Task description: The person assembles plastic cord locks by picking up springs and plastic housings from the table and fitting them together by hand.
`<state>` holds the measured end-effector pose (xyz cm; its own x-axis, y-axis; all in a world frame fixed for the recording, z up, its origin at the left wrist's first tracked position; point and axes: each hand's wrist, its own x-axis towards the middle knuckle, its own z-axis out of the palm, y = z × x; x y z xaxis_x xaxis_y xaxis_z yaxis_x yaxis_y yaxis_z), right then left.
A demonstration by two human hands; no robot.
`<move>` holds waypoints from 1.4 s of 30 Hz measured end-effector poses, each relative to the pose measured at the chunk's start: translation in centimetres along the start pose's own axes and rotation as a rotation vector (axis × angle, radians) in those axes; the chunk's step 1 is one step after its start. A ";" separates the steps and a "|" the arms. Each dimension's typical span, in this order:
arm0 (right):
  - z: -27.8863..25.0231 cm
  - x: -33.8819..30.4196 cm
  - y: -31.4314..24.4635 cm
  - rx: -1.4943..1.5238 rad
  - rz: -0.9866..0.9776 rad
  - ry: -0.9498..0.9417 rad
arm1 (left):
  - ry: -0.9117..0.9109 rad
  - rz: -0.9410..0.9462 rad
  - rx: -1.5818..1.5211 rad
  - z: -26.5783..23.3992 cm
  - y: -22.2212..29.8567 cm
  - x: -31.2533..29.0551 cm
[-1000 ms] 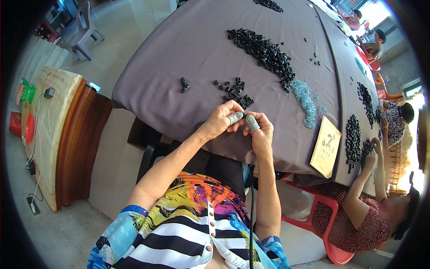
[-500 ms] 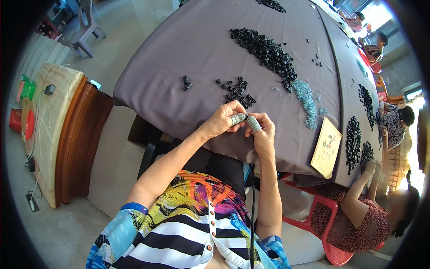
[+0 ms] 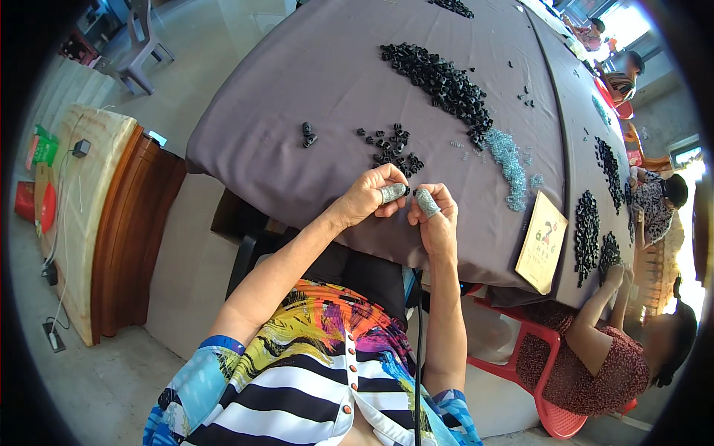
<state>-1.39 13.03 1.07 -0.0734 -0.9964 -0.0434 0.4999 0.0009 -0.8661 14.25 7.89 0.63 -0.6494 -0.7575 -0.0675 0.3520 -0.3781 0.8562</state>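
Above the near edge of the cloth-covered table, my left hand (image 3: 372,195) pinches a small black plastic part (image 3: 407,191) between thumb and forefinger. Close on its right, my right hand (image 3: 437,215) is closed too, with a dark bit at its fingertips too small to name. Both thumbs wear a grey wrapping. Just beyond the hands lies a small cluster of black parts (image 3: 396,152). A couple of black pieces (image 3: 309,135) sit apart to the left. Farther off spreads a long heap of black plastic parts (image 3: 439,85), meeting a pile of small shiny springs (image 3: 507,167).
A yellowish booklet (image 3: 543,245) lies at the table's right side. Past it are more black heaps (image 3: 587,230), where a co-worker (image 3: 595,346) on a red chair (image 3: 554,386) handles parts. A wooden cabinet (image 3: 123,245) stands left; the grey-brown tablecloth (image 3: 282,89) drapes over the edge.
My hands, which met at the fingertips, are now slightly apart. The black part stays in my left fingers.
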 end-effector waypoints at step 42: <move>-0.9 -0.2 -0.4 -0.158 -0.023 -0.188 | -0.137 -0.069 0.103 0.1 1.0 -0.1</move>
<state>-2.31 13.33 0.98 0.0860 -0.9946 0.0581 0.3580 -0.0235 -0.9334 14.62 7.58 1.55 -0.7580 -0.6492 -0.0637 0.2372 -0.3653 0.9002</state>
